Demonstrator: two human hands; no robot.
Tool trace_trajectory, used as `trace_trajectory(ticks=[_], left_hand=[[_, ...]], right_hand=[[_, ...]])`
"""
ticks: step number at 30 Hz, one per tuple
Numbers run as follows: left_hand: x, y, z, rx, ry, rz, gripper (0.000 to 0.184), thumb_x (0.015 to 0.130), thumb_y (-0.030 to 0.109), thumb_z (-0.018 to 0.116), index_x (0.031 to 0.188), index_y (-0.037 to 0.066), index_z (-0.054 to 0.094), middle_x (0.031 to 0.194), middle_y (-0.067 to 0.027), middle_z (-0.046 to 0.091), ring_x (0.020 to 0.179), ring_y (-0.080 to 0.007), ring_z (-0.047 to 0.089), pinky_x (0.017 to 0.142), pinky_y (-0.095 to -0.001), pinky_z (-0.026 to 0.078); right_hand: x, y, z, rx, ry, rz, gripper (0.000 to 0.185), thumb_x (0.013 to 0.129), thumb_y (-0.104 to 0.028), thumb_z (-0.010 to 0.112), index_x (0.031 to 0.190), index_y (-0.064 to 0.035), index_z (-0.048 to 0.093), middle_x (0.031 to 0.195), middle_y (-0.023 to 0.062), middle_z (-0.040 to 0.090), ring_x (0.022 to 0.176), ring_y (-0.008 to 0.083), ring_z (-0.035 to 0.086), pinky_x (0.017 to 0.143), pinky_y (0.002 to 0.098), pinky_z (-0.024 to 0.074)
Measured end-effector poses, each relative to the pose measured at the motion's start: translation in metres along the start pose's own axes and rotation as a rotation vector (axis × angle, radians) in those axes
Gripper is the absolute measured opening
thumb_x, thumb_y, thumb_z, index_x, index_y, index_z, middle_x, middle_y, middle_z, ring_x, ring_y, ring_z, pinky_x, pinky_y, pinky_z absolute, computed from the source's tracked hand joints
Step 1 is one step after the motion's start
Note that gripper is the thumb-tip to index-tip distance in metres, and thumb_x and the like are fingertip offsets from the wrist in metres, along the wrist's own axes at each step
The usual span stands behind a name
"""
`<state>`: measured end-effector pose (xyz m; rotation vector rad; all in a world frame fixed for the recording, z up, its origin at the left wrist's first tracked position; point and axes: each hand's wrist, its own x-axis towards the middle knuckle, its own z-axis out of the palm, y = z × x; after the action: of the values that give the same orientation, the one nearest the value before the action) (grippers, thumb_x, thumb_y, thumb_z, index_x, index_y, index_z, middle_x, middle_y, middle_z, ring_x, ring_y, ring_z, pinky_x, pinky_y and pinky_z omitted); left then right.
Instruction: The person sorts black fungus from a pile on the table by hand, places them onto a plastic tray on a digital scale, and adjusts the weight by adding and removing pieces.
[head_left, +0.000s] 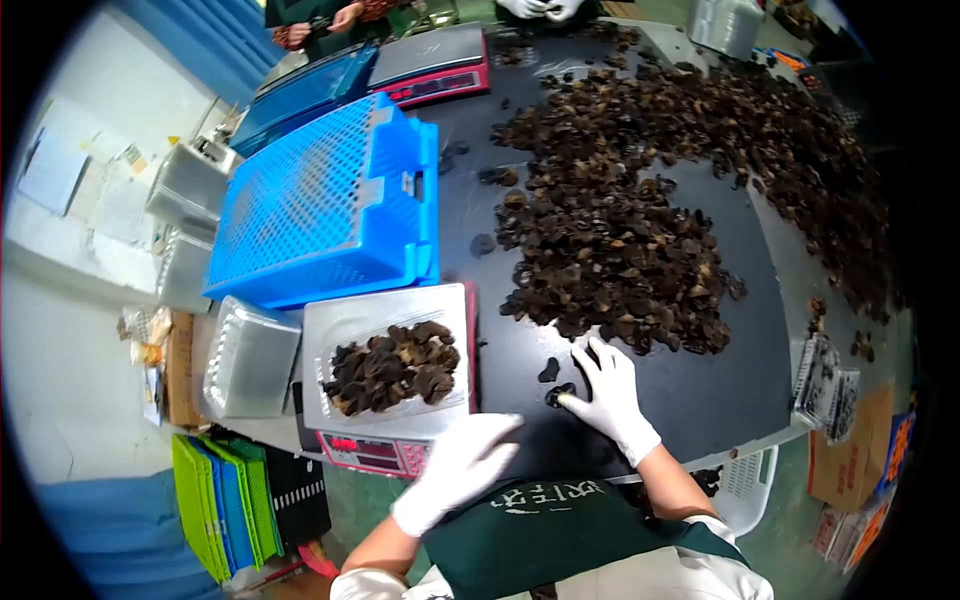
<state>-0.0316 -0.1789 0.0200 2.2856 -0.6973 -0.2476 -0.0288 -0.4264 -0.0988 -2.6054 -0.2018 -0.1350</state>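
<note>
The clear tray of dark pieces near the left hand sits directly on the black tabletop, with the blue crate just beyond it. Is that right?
No: the head view shows the clear tray of dark pieces resting on the nearer red scale, not on the black tabletop. It is near the left hand, with the blue crate just beyond it.

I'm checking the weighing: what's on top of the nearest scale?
A clear plastic tray holding dark pieces sits on the scale. The pieces hide much of the tray's bottom.

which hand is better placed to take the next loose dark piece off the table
Likely the right hand: its thumb is at a loose dark piece, while the left hand is near the scale.
</note>
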Motion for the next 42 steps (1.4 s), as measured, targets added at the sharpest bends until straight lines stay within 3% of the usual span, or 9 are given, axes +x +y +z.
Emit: trace_trajectory(ticks=[5,14,17,23,27,31,35,39,42], left_hand=[[0.031,-0.027,0.099,0.071,0.168,0.005,0.046,0.081,0.015,0.065,0.126,0.008,0.055,0.121,-0.0138,0.055,0.108,-0.0337,0.056,0.09,-0.0364,0.048],[0.046,-0.06,0.159,0.312,0.092,0.071,0.03,0.079,0.016,0.065,0.108,0.01,0.06,0.101,-0.0071,0.056,0.081,-0.0255,0.055,0.073,-0.033,0.05],[0.039,-0.058,0.159,0.132,0.201,0.121,0.019,0.082,0.012,0.063,0.1,0.01,0.06,0.098,-0.0057,0.056,0.082,-0.0248,0.056,0.071,-0.0328,0.05],[0.022,-0.019,0.102,-0.049,0.118,0.061,0.051,0.082,0.015,0.068,0.131,0.008,0.054,0.133,-0.0164,0.051,0.113,-0.0333,0.057,0.097,-0.0363,0.047],[-0.004,-0.016,0.025,-0.154,0.432,0.098,0.02,0.084,0.009,0.068,0.104,0.008,0.067,0.097,-0.0129,0.068,0.091,-0.0291,0.066,0.079,-0.0365,0.053],[-0.041,-0.05,-0.05,0.209,1.008,-0.37,0.007,0.085,0.002,0.06,0.09,0.003,0.065,0.088,-0.0124,0.063,0.083,-0.0264,0.061,0.075,-0.0345,0.049],[-0.085,-0.126,-0.063,0.433,0.995,-0.617,0.027,0.088,0.007,0.059,0.114,0.002,0.062,0.082,-0.0103,0.057,0.078,-0.0245,0.059,0.076,-0.0333,0.048],[-0.093,-0.158,-0.054,0.33,0.858,-0.516,0.027,0.092,0.011,0.056,0.116,0.0,0.062,0.087,-0.0087,0.063,0.07,-0.0183,0.059,0.067,-0.0319,0.049],[-0.088,-0.154,-0.063,-0.393,0.953,-0.711,0.025,0.095,0.006,0.05,0.117,-0.002,0.06,0.078,-0.0033,0.06,0.057,-0.0052,0.053,0.051,-0.0212,0.046]], right_hand=[[-0.004,-0.002,0.013,0.113,0.083,-0.13,0.043,0.066,-0.008,0.075,0.108,-0.0084,0.063,0.109,0.0141,0.058,0.097,0.0339,0.056,0.085,0.0429,0.0462],[0.005,0.025,-0.006,0.68,0.104,0.224,0.022,0.076,0.007,0.065,0.097,0.0005,0.064,0.098,0.0101,0.064,0.089,0.0217,0.063,0.082,0.0286,0.0496],[0.022,-0.005,-0.026,0.842,0.104,0.236,0.021,0.077,0.006,0.065,0.098,0.0004,0.064,0.098,0.0095,0.064,0.091,0.0198,0.063,0.083,0.0288,0.049],[0.051,-0.019,-0.022,0.163,0.08,0.008,0.037,0.078,-0.013,0.067,0.115,-0.008,0.062,0.123,0.0138,0.057,0.111,0.0322,0.052,0.097,0.0394,0.0402],[0.064,-0.051,-0.037,0.278,0.039,-0.195,0.043,0.079,-0.015,0.066,0.121,-0.0092,0.061,0.104,0.0096,0.064,0.095,0.0247,0.059,0.089,0.0356,0.0445],[0.065,-0.076,-0.012,0.741,-0.32,0.086,0.053,0.09,-0.023,0.061,0.136,-0.0016,0.049,0.076,0.0068,0.064,0.066,0.0125,0.058,0.066,0.0266,0.0481],[0.079,-0.098,0.013,0.771,-0.439,0.077,0.063,0.091,-0.025,0.06,0.144,-0.0009,0.037,0.067,0.0071,0.062,0.058,0.0147,0.057,0.062,0.0283,0.0482],[0.083,-0.11,0.023,0.862,-0.436,0.08,0.061,0.091,-0.022,0.059,0.144,-0.002,0.037,0.065,0.0066,0.06,0.057,0.0121,0.056,0.061,0.0273,0.0476],[0.095,-0.11,0.023,0.91,-0.385,0.038,0.061,0.089,-0.005,0.051,0.147,-0.0019,0.032,0.061,-0.0025,0.052,0.055,0.0043,0.048,0.056,0.0209,0.0423]])
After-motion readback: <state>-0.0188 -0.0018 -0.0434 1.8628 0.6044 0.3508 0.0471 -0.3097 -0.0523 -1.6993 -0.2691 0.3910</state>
